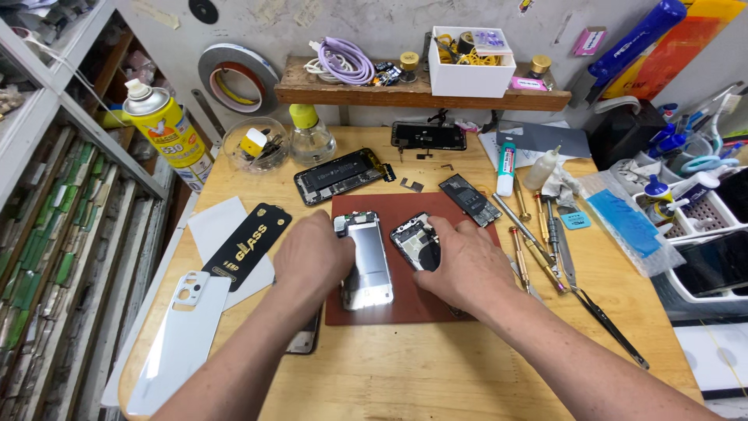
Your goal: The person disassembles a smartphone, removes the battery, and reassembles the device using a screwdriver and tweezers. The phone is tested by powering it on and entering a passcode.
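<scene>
On a dark red work mat [405, 300] lies an opened phone body with a shiny silver plate [366, 265], its camera end pointing away from me. My left hand [313, 256] rests on its left edge, thumb against the frame. My right hand [461, 265] covers a second opened phone part with dark circuitry [413, 240] just right of the silver one, fingers pressing on it. Both hands lie flat on the mat, close together.
A white phone back cover [183, 335] and a black screen-protector sleeve [248, 245] lie left. Another opened phone [336, 176], a battery [469, 199], screwdrivers [538, 249] and tweezers [612, 327] ring the mat. A spray can [166, 129], glass bowl [255, 143] and shelf [421, 95] stand behind.
</scene>
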